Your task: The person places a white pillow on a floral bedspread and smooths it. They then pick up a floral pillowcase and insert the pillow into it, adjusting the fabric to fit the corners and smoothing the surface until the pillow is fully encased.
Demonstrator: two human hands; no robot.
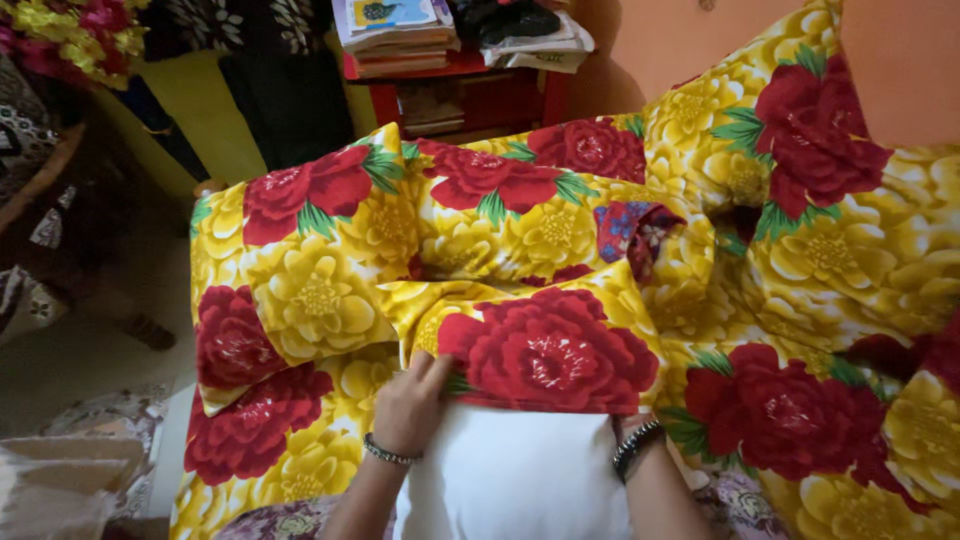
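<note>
**Pillow going into its floral cover**

1 flowered bedsheet (830,300) fills the frame's right. 1 matching cover (550,350) sits at centre, half over 1 white pillow (510,480) at bottom centre. 2 hands: left hand (410,400) fingers grip the cover's edge; right hand (625,425) is hidden, grip unclear. Next, likely pull the cover down evenly.

Home bedroom: floral bedsheet (820,300), white pillow (510,480), red shelf (450,85) stacked with books (395,35)

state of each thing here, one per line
white pillow: partly inside the cover, near end bare
floral pillow cover: open end bunched over the pillow
left hand: gripping the cover's edge
right hand: hidden under the cover
books: stacked on red shelf
</note>
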